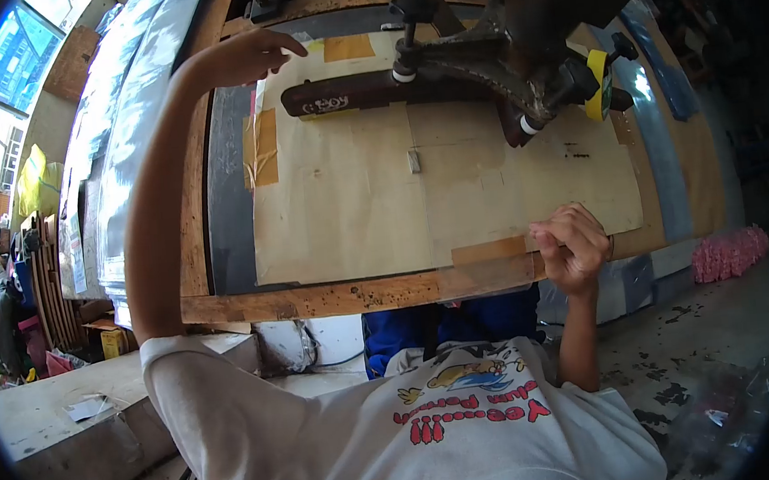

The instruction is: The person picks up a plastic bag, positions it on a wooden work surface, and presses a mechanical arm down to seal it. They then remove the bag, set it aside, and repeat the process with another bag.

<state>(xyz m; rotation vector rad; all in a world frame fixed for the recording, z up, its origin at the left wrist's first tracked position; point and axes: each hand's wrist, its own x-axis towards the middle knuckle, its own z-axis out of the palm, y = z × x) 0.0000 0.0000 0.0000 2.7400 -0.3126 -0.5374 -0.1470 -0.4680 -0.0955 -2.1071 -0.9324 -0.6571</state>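
Note:
My left hand [250, 58] is over the far left corner of a board covered in pale sheet [344, 198]. Its index finger stretches out to the right and the other fingers bend loosely; I see nothing in it. My right hand [575, 246] is closed at the near right edge of the board, fingers curled against the thumb. What it may hold is too small to make out. Beside it, clear film [488, 277] overlaps the wooden front rail [335, 297]. A dark bar marked "Boy" [326, 97] lies across the sheet's far part, under a metal clamp arm [460, 55].
A small grey piece [413, 162] sits mid-sheet. Brown tape [260, 150] marks the sheet's edges. Black knobs [572, 82] and a yellow tape roll [599, 84] project at the right. A pink bundle [729, 254] lies beyond the board's right side.

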